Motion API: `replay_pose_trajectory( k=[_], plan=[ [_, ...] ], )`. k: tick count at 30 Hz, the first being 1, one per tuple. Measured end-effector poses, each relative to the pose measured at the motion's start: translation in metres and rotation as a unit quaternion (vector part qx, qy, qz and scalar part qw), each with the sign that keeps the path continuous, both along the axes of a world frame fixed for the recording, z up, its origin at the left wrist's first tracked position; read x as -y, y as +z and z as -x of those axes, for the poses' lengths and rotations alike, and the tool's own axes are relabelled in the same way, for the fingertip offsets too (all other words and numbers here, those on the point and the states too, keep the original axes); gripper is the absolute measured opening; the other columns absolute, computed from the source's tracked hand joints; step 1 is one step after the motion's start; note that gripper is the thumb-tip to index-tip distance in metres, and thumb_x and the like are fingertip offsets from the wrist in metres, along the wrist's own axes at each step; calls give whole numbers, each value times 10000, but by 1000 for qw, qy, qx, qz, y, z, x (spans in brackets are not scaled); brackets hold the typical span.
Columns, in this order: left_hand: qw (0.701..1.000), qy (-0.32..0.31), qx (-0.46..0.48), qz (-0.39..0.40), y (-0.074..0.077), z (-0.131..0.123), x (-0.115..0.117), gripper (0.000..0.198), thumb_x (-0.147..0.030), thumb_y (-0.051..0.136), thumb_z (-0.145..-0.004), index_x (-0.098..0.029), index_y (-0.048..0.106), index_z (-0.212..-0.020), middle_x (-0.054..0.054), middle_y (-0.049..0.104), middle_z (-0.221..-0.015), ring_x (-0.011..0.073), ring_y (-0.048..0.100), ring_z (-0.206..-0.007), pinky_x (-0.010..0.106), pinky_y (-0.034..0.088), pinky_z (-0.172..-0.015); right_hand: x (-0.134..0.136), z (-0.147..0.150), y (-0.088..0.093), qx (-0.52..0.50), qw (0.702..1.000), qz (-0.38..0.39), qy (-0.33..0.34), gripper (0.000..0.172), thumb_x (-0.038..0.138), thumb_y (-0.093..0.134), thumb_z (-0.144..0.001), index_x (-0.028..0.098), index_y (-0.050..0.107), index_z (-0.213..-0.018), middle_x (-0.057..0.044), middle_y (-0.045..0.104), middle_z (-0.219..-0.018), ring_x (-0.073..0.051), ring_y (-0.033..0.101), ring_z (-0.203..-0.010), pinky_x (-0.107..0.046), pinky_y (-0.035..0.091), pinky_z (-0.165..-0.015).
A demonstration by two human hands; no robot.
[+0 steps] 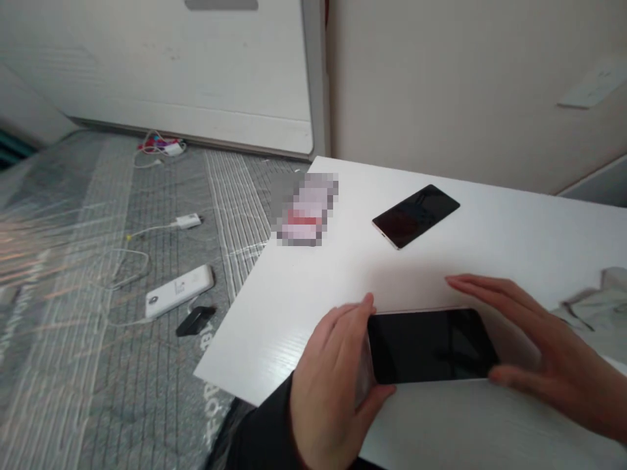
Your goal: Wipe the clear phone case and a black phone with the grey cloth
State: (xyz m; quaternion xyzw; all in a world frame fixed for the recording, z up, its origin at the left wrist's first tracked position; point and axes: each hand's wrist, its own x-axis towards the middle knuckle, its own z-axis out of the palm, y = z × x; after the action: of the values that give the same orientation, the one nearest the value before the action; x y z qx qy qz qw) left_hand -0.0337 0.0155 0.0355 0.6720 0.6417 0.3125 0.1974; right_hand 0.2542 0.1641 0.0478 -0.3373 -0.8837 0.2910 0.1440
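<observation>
A dark-screened smartphone point(431, 346) is held level, long side across, low over the white table. My left hand point(337, 372) grips its left end, thumb on the near edge and fingers on the far edge. At the other end, my right hand point(543, 356) has its thumb at the near right corner, with its fingers stretched out and apart from the phone. Farther back on the table lies a second smartphone point(416, 215), its black screen facing up. A blurred-out pinkish phone-shaped item point(308, 209) rests at the table's left edge.
A crumpled pale cloth point(597, 313) lies on the table's right side. On the plastic-covered grey surface at left are a white power bank point(179, 290), a small black item point(194, 321), a white charger point(188, 221) and cables. A wall point(465, 85) stands behind the table.
</observation>
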Motion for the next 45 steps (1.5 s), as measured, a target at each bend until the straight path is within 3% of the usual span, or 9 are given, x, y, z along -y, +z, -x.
replay_pose_trajectory(
  k=[3,9,13,19,25,31,33,39,45],
  plan=[
    [999,-7,26,-19,-4,6,4,1033,-95,715,-919,-377,129,-1721,112,565,-1622,325,613,-1450,536,556,-1186,-1,-16,-5,-18,996,52,-71,501,567,575,-1043,465,554,-1534,-56,654,-1520,-380,625,-1397,-617,517,-1177],
    [998,14,59,-3,-5,16,7,854,-221,592,-1060,-404,108,-1739,122,541,-1631,262,720,-1287,456,609,-1106,12,4,4,-53,972,212,-88,421,631,523,-1062,318,699,-1282,-55,790,-1161,-293,751,-1042,-435,608,-905],
    [997,31,63,5,-8,20,8,816,-299,591,-1072,-399,135,-1742,117,535,-1637,248,750,-1203,434,637,-1054,16,16,11,-78,969,211,-100,398,639,519,-1061,275,678,-1047,-23,750,-926,-228,699,-827,-340,545,-722],
    [995,20,91,42,-16,22,11,766,-406,569,-1086,-369,177,-1743,155,478,-1678,297,729,-1283,481,636,-1059,15,18,3,-103,964,203,-136,354,578,522,-1069,268,662,-969,4,697,-819,-188,623,-714,-312,478,-645],
    [981,101,151,62,-11,18,6,816,-439,746,-1006,-359,329,-1703,108,644,-1560,276,763,-1241,435,618,-1091,23,13,0,-192,918,341,-59,390,513,691,-1012,320,566,-1327,-39,744,-1199,-253,749,-1091,-419,614,-974],
    [974,29,204,96,-11,22,1,622,-347,796,-969,-273,585,-1549,81,723,-1470,267,704,-1354,420,493,-1236,34,7,-4,-161,919,361,-6,642,461,701,-1028,456,385,-1587,-60,546,-1620,-312,566,-1490,-555,432,-1272],
    [968,27,231,93,-13,23,1,648,-372,827,-947,-260,591,-1539,82,744,-1436,260,732,-1308,388,520,-1211,35,5,-6,-151,917,368,-23,700,481,675,-1044,483,310,-1641,-58,474,-1698,-319,506,-1545,-575,378,-1304],
    [947,53,296,115,-15,20,3,795,-446,903,-873,-195,575,-1552,74,835,-1155,235,791,-1078,314,577,-1081,34,5,-10,-207,883,421,-16,797,478,687,-1042,468,217,-1686,-82,569,-1636,-320,564,-1498,-596,384,-1291],
    [941,95,301,124,-9,17,4,790,-466,927,-833,-191,623,-1508,1,773,-852,181,728,-816,270,576,-845,34,4,-17,-253,855,451,-27,844,429,690,-1044,446,191,-1725,-101,572,-1644,-330,561,-1508,-593,427,-1262]
  ],
)
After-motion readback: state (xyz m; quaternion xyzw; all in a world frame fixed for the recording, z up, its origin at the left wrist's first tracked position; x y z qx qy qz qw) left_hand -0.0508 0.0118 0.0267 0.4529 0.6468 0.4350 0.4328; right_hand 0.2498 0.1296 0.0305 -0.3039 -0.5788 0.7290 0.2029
